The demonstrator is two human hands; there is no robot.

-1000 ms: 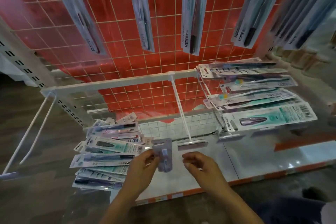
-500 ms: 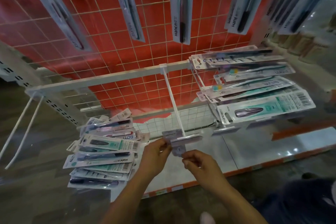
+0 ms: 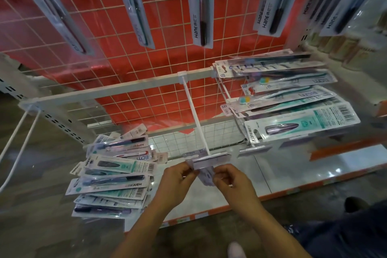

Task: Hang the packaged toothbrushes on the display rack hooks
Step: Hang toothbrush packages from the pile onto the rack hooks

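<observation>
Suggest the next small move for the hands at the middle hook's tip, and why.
Probably slide the pack back along the middle hook. Both the left hand and the right hand pinch it right at the price tag holder, and the rest of the hook is bare.

Dim, soft picture with wide-angle bending at edges and glare on the glossy shelf base (image 3: 293, 165).

**Surroundings of the display**

A red backing sheet (image 3: 163, 33) is seen behind the wire grid at twelve o'clock. A glossy white base shelf (image 3: 272, 174) with an orange edge strip (image 3: 314, 184) is seen at four o'clock. A dark trouser leg (image 3: 345, 232) is seen at five o'clock.
</observation>
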